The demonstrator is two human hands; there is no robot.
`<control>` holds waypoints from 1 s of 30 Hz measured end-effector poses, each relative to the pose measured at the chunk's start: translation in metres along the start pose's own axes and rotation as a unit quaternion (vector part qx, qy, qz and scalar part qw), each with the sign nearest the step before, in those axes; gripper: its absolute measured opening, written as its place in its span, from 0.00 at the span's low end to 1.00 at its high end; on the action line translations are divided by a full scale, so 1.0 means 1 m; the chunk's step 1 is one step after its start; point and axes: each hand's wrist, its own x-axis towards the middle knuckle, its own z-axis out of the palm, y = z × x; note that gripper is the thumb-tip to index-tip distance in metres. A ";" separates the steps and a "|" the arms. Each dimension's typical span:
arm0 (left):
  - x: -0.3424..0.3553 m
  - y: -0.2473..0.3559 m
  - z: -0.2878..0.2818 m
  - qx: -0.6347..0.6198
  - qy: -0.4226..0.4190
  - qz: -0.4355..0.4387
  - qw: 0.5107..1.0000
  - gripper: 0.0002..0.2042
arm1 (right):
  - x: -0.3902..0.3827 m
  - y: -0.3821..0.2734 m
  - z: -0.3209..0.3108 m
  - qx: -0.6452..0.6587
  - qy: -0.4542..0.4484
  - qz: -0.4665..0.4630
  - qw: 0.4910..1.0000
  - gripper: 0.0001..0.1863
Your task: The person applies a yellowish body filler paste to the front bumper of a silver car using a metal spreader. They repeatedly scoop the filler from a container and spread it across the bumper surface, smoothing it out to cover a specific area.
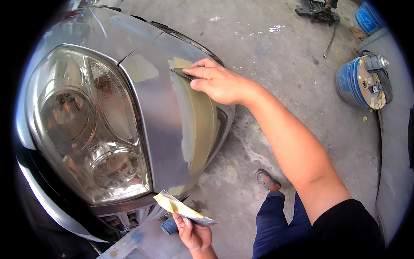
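My right hand (215, 82) grips a thin dark spreader (176, 71) whose blade lies against a strip of pale yellow filler (198, 125) on the grey car bumper (161, 129). A smaller pale patch (140, 67) sits nearer the headlight (86, 129). Low in the view, my left hand (194, 233) holds a thin metal plate (208, 221) carrying a smear of yellow filler (172, 203), beside the bumper's lower edge.
Blue buckets (347, 84) stand at the right, one holding a spray can (375, 63) and other items on top. A jack-like tool (317, 15) lies on the concrete floor (276, 52). A blue can (169, 226) is below the bumper, and a grey wall (394, 155) runs along the right.
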 end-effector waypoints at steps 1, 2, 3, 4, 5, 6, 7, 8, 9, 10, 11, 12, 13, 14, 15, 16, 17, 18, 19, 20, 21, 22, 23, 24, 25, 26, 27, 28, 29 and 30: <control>-0.001 0.001 -0.003 -0.003 -0.004 -0.004 1.000 0.24 | -0.020 -0.004 0.007 0.000 0.017 0.002 1.000 0.28; -0.001 0.002 -0.008 -0.005 -0.007 -0.008 1.000 0.24 | -0.037 -0.003 0.018 -0.008 0.046 -0.019 0.999 0.27; -0.003 0.003 -0.013 -0.004 -0.006 -0.010 1.000 0.24 | -0.054 -0.004 0.029 -0.006 0.065 -0.027 0.998 0.26; -0.004 0.005 -0.017 -0.002 -0.005 -0.011 1.000 0.24 | -0.069 -0.006 0.040 -0.005 0.085 -0.032 0.996 0.26; -0.005 0.006 -0.023 0.000 -0.004 -0.013 1.000 0.24 | -0.083 -0.008 0.052 -0.005 0.106 -0.037 0.994 0.25; -0.006 0.007 -0.029 0.001 -0.007 -0.015 1.000 0.24 | -0.094 -0.007 0.066 -0.023 0.132 -0.051 0.990 0.25; -0.008 0.009 -0.035 0.002 -0.010 -0.017 1.000 0.24 | -0.105 -0.005 0.081 -0.042 0.159 -0.064 0.984 0.25; -0.009 0.010 -0.042 0.002 -0.013 -0.020 1.000 0.24 | -0.114 -0.004 0.095 -0.031 0.178 -0.070 0.981 0.25; -0.010 0.011 -0.050 0.005 -0.016 -0.023 1.000 0.24 | -0.123 -0.004 0.109 -0.029 0.185 -0.066 0.980 0.25; -0.011 0.013 -0.057 0.008 -0.018 -0.026 0.999 0.24 | -0.130 -0.003 0.125 -0.039 0.196 -0.066 0.978 0.26; -0.012 0.015 -0.065 0.011 -0.021 -0.029 0.999 0.24 | -0.136 -0.002 0.141 -0.049 0.207 -0.067 0.975 0.26; -0.013 0.017 -0.073 0.010 -0.024 -0.030 0.999 0.24 | -0.142 -0.001 0.157 -0.058 0.218 -0.068 0.972 0.27; -0.014 0.018 -0.082 0.009 -0.028 -0.031 0.999 0.24 | -0.147 0.002 0.173 -0.069 0.232 -0.076 0.967 0.29; -0.016 0.020 -0.091 0.009 -0.031 -0.032 0.999 0.24 | -0.151 0.005 0.190 -0.064 0.245 -0.080 0.964 0.30; -0.016 0.022 -0.101 0.007 -0.043 -0.031 0.999 0.24 | -0.155 0.009 0.206 -0.060 0.257 -0.084 0.961 0.31; -0.016 0.023 -0.109 0.005 -0.057 -0.030 0.998 0.24 | -0.158 0.010 0.220 -0.059 0.266 -0.087 0.958 0.32; -0.016 0.025 -0.117 0.002 -0.070 -0.029 0.997 0.24 | -0.161 0.011 0.233 -0.059 0.274 -0.091 0.956 0.33; -0.016 0.027 -0.124 0.007 -0.081 -0.030 0.996 0.24 | -0.165 0.013 0.246 -0.059 0.283 -0.094 0.953 0.33; -0.015 0.029 -0.129 0.011 -0.092 -0.031 0.995 0.24 | -0.168 0.013 0.257 -0.061 0.282 -0.092 0.953 0.34; -0.015 0.031 -0.134 0.014 -0.103 -0.032 0.994 0.24 | -0.172 0.014 0.267 -0.062 0.281 -0.089 0.953 0.34; -0.015 0.031 -0.138 0.017 -0.100 -0.030 0.994 0.24 | -0.176 0.014 0.275 -0.064 0.281 -0.087 0.954 0.34; -0.015 0.032 -0.141 0.019 -0.097 -0.028 0.995 0.24 | -0.178 0.014 0.282 -0.068 0.278 -0.089 0.954 0.34; -0.014 0.032 -0.143 0.021 -0.095 -0.026 0.995 0.24 | -0.184 0.014 0.288 -0.062 0.268 -0.080 0.958 0.34; -0.012 0.032 -0.145 0.025 -0.097 -0.027 0.995 0.24 | -0.189 0.013 0.293 -0.056 0.259 -0.070 0.962 0.34; -0.011 0.032 -0.147 0.028 -0.098 -0.027 0.994 0.24 | -0.194 0.009 0.294 -0.050 0.248 -0.061 0.966 0.34; -0.009 0.032 -0.146 0.031 -0.099 -0.028 0.994 0.24 | -0.202 0.006 0.293 -0.046 0.213 -0.040 0.975 0.31; -0.009 0.031 -0.145 0.025 -0.096 -0.032 0.995 0.24 | -0.212 0.004 0.288 0.002 0.194 -0.057 0.979 0.30; -0.008 0.030 -0.141 0.018 -0.093 -0.036 0.995 0.24 | -0.223 -0.002 0.279 0.050 0.173 -0.075 0.981 0.30; -0.008 0.027 -0.133 0.010 -0.088 -0.037 0.995 0.24 | -0.233 -0.006 0.267 0.097 0.149 -0.095 0.979 0.29; -0.007 0.025 -0.124 0.023 -0.100 -0.044 0.994 0.24 | -0.242 -0.007 0.254 0.225 0.093 -0.131 0.961 0.27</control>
